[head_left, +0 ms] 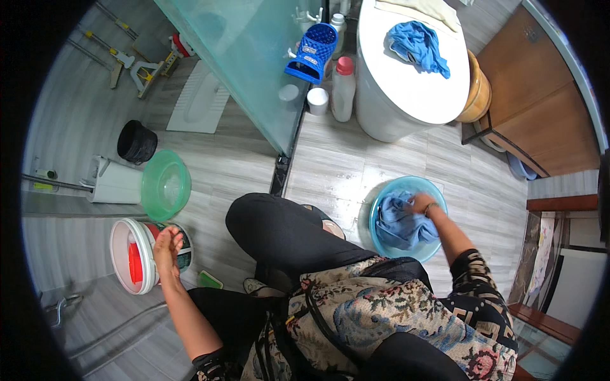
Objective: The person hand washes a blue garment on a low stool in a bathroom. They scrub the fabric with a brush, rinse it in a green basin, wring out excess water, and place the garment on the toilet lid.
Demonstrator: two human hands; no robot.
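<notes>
My right hand is at the far part of a rumpled blue cloth garment, its fingers closed on the fabric and slightly blurred. The garment lies bunched in a light blue round basin on the floor to my right. Out to the left, my left hand is raised with loosely curled fingers and nothing visible in it. It is in front of a white bucket that seems to lie on its side; something red shows inside. Whether the hand touches the bucket, I cannot tell.
A green basin and a black bucket stand at the left, near a squat toilet. Ahead are a glass partition, a blue slipper, a red-capped bottle and a white washing machine-like drum bearing blue cloth.
</notes>
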